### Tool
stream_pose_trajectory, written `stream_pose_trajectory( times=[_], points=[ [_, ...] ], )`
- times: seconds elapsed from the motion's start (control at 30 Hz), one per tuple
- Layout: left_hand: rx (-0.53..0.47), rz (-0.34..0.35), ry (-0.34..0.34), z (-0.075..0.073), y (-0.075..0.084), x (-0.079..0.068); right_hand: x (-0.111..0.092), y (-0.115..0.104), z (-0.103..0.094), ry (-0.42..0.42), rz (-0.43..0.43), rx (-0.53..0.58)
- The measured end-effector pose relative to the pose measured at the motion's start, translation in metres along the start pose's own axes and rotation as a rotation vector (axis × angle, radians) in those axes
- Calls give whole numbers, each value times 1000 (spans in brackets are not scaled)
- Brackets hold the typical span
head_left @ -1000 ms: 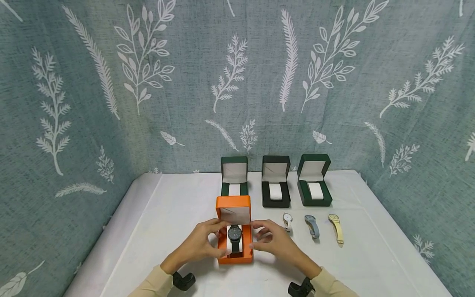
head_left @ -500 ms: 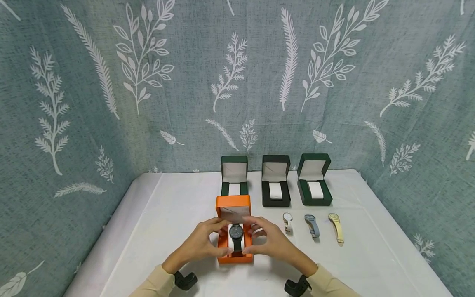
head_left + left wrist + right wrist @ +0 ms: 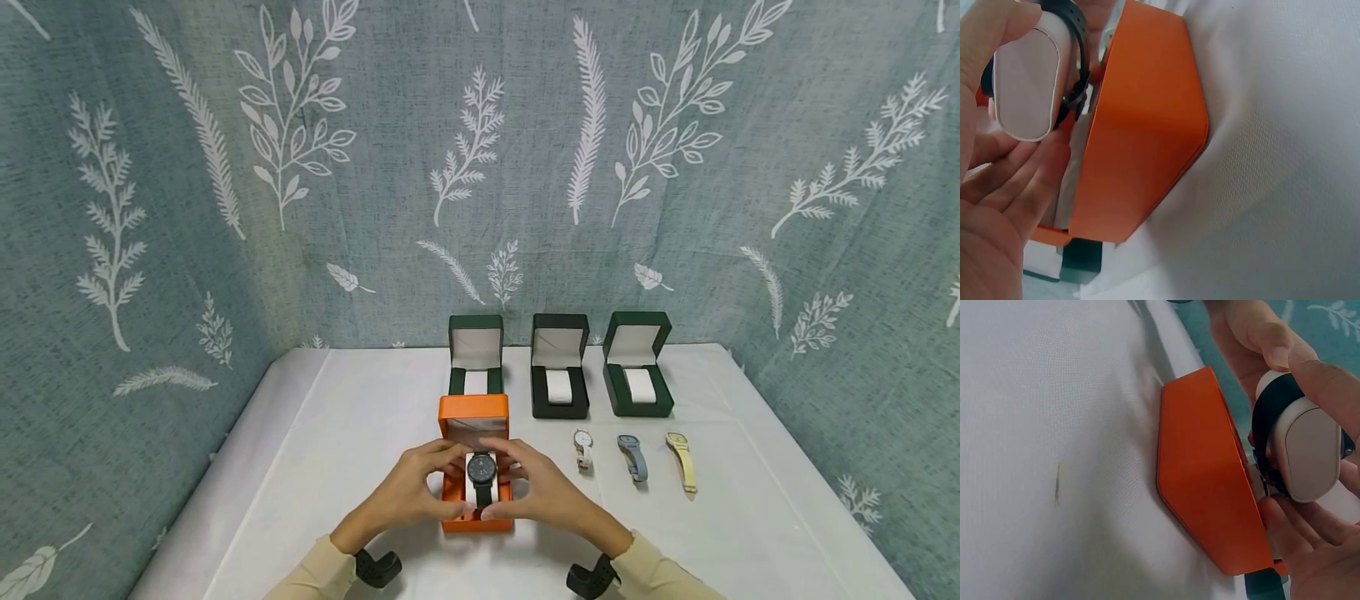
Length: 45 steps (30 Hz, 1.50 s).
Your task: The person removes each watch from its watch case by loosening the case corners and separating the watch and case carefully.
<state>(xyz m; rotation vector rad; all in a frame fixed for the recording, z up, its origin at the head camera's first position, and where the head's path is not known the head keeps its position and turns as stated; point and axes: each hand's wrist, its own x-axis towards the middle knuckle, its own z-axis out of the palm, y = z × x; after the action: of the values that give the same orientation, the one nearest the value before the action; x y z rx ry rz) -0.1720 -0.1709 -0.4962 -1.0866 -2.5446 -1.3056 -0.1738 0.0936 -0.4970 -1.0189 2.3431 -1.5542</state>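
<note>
A black wristwatch (image 3: 481, 469) is wrapped around a white cushion (image 3: 1025, 84) at the mouth of an orange watch box (image 3: 474, 407), whose lid stands up. My left hand (image 3: 415, 483) grips the cushion's left end between thumb and fingers. From the other side, my right hand (image 3: 546, 492) holds the right end, its thumb near the front of the strap. Both wrist views show the cushion raised beside the orange wall (image 3: 1204, 469), with the dark strap looped around it. The inside of the box is mostly hidden behind the hands and cushion.
Behind stand a green watch box (image 3: 476, 333), a black one (image 3: 560, 410) and another green one (image 3: 640, 408), lids up, white cushions inside. To the right lie a silver watch (image 3: 583, 450), a blue-grey watch (image 3: 633, 458) and a gold watch (image 3: 682, 461) on white cloth (image 3: 337, 417).
My right hand has moved left from the box's right wall onto the cushion and now grips it. The watch and cushion have shifted slightly right. My left hand keeps its hold.
</note>
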Motion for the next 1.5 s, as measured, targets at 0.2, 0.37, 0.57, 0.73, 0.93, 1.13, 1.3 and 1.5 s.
stream_pose_trajectory(
  times=[0.2,0.37,0.57,0.73,0.93,1.13,1.3,1.5],
  points=[
    [-14,22,0,0,1,-1,2,0,2,-5,2,23],
    [-1,32,13,0,2,-1,3,0,3,-21,-11,11],
    [-21,31,25,0,3,0,4,-1,4,-30,-13,30],
    [-27,4,34,1,4,0,4,1,5,-22,0,67],
    [-52,24,49,2,4,1,6,3,6,-22,6,120],
    [-72,30,60,2,6,1,6,3,6,-34,9,187],
    [-77,38,66,4,6,1,6,3,7,-22,-3,174],
    [-58,25,65,4,5,1,5,3,8,0,-14,159]
  ],
)
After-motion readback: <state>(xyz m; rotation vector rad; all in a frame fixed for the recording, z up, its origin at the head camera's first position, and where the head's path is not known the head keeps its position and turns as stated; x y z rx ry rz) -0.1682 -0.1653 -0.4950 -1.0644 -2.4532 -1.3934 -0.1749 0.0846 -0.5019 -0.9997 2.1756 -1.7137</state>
